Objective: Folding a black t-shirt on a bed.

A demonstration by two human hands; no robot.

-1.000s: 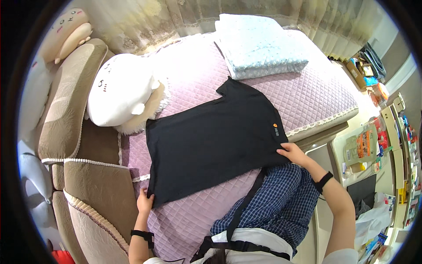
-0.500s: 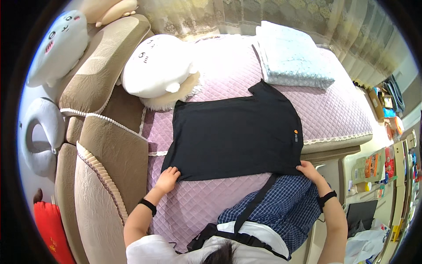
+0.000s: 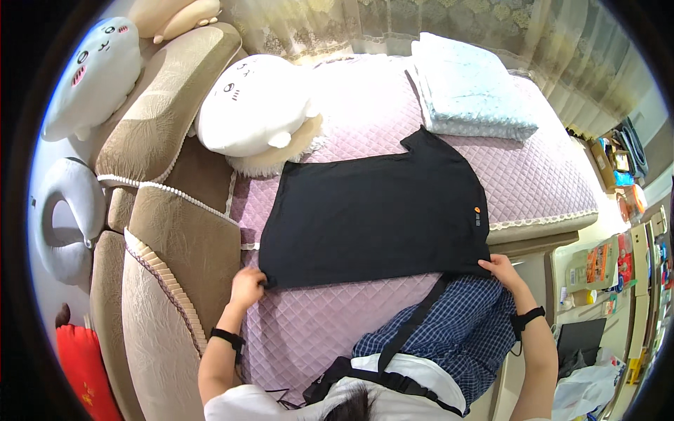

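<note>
A black T-shirt point(image 3: 372, 217), folded lengthwise, lies spread across the pink quilted cover point(image 3: 330, 330) in front of me. One sleeve sticks out at its far right, and a small orange mark shows near its right edge. My left hand point(image 3: 248, 286) is closed on the shirt's near left corner. At the near right corner, my right hand point(image 3: 500, 269) pinches the cloth between thumb and fingers. Both wrists carry black bands. The near edge of the shirt runs fairly straight between my hands.
A white plush toy point(image 3: 253, 105) rests on a fluffy cushion at the far left. The folded light-blue quilt point(image 3: 474, 88) lies at the far right. Brown sofa arms point(image 3: 186, 238) line the left side. Shelves with packages point(image 3: 593, 270) stand at the right.
My left hand has shifted left and slightly down, drawing the shirt's near left corner outward. The right hand still grips its corner, slightly higher and further right.
</note>
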